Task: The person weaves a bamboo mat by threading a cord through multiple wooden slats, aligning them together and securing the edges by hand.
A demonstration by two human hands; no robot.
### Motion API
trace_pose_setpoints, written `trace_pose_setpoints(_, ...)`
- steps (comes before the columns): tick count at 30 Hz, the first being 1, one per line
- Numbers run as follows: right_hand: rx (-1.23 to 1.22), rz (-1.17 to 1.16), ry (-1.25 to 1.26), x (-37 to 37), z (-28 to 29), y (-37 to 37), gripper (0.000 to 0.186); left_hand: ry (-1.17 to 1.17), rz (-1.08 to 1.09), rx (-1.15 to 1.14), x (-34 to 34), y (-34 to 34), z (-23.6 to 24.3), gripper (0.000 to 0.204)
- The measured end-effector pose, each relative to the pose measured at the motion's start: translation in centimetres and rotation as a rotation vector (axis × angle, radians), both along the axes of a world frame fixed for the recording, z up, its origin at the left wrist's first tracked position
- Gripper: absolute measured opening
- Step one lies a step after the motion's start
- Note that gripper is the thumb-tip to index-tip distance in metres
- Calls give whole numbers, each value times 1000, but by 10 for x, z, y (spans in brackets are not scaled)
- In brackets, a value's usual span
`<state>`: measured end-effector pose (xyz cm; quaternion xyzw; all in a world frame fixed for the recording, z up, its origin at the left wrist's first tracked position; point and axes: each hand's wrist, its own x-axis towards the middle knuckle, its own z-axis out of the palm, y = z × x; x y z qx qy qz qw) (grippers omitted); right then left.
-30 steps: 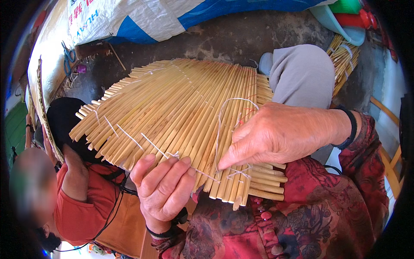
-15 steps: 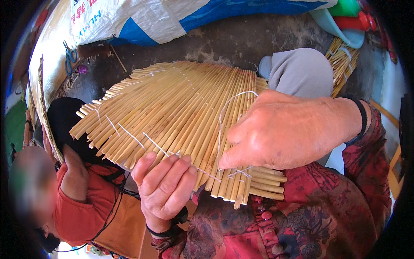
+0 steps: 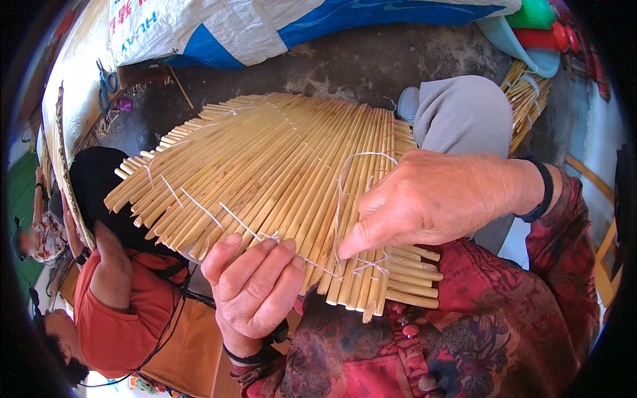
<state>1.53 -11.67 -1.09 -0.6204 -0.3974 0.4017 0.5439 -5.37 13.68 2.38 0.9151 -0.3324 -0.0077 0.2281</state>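
Note:
A fan-shaped mat of straw-coloured stalks [image 3: 265, 166], stitched in rows with white thread, lies across my lap. At its near edge my left hand [image 3: 255, 285] is closed, fingers curled over the stalk ends and thumb hidden. Over the right part of the mat, my right hand [image 3: 424, 199] is closed, with a fingertip down on the stalks. A loop of white thread [image 3: 340, 179] runs from beneath that hand, round to the fingertip. Whether it also holds a needle is hidden. Thread crosses the stalk ends between my hands.
Beyond the mat lies a white and blue woven sack [image 3: 245, 33]. Scissors with blue handles [image 3: 106, 89] are at the far left. A tied stalk bundle [image 3: 527, 99] and a pale blue basin [image 3: 511, 43] stand far right. Another person in an orange shirt [image 3: 126, 312] sits at the left.
My right hand has shifted slightly, its fingertip still at the same stalks. My left hand stays put on the mat's edge. The person at the left has moved their head down in the picture.

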Motion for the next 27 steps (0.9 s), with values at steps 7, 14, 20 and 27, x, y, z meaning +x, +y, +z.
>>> trace_pose_setpoints(7,-5,-33,-86,-7,2,-1,20,-4,-9,4,1,1,0,16)
trace_pose_setpoints(14,-9,-50,16,-9,-1,-1,20,6,-10,-3,1,0,-1,18)
trace_pose_setpoints(20,30,-51,69,-9,0,-1,20,-8,-15,1,0,-1,1,18)
trace_pose_setpoints(27,-31,-38,69,-3,7,0,19,-31,-25,-33,4,-1,-3,18)
